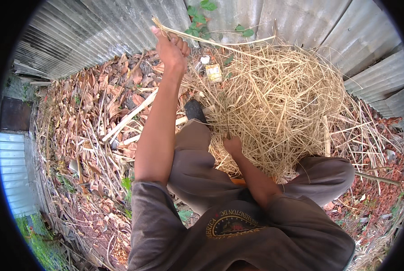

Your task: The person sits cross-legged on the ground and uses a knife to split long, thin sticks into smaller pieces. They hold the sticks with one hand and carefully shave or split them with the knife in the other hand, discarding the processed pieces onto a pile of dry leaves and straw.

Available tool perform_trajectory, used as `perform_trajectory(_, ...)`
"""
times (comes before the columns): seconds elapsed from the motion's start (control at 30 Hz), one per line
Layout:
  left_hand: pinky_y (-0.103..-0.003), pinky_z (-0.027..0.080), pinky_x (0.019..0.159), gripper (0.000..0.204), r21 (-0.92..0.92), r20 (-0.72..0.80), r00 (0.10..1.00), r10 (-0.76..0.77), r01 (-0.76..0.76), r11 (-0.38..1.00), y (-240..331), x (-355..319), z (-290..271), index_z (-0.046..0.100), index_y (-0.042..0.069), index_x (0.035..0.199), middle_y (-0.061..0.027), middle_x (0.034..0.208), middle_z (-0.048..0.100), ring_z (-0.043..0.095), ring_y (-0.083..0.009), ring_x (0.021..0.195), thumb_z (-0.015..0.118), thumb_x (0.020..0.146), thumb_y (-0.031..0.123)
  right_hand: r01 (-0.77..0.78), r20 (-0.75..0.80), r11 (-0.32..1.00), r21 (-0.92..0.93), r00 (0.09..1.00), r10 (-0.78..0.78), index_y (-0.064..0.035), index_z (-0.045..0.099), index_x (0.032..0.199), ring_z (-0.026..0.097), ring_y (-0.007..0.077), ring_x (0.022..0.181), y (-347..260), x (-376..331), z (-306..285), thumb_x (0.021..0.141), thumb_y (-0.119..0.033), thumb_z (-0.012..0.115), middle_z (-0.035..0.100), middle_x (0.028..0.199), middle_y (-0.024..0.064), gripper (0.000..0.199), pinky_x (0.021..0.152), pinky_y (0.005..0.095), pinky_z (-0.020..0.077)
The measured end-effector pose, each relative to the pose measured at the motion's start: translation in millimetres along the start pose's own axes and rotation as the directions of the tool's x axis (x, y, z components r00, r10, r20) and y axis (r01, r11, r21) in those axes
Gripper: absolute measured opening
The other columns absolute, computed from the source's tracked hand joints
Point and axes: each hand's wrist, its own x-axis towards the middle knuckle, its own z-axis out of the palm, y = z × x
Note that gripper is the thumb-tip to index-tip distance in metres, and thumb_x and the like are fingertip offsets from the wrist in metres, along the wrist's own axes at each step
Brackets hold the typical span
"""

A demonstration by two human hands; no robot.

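Note:
My left hand (171,49) is raised at the far left near the metal sheets, its fingers closed round a few straw stalks (211,42). The pale stalks stretch rightward over the far edge of a big heap of dry straw (283,97). Lower down, at the near left side of the heap, my right hand (232,145) is closed round the near end of a thin, dark, narrow tool (228,117). It points away from me among the straw, and its exact kind does not show clearly.
Corrugated metal sheets (297,20) close off the far side. Dry brown leaves (91,117) and pale sticks (129,118) cover the ground at left. A yellowish packet (213,73) lies beside the heap. My dark-covered foot (194,111) rests against the straw.

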Motion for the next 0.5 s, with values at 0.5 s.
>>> perform_trajectory(0.5, -0.028, 0.012, 0.041, 0.061, 0.017, -0.014, 0.984, 0.175, -0.175, 0.984, 87, -12, -27, 0.027, 0.014, 0.062, 0.0028, 0.049, 0.018, 0.013, -0.0111, 0.042, 0.028, 0.095, 0.066, -0.683, 0.695, 0.582, 0.442, 0.671, 0.259, -0.0124, 0.040, 0.059, 0.038, 0.0186, 0.040, -27, -24, -48, 0.076, -0.013, 0.055, 0.040, 0.048, 0.0017, 0.023, 0.040, 0.0350, 0.0298)
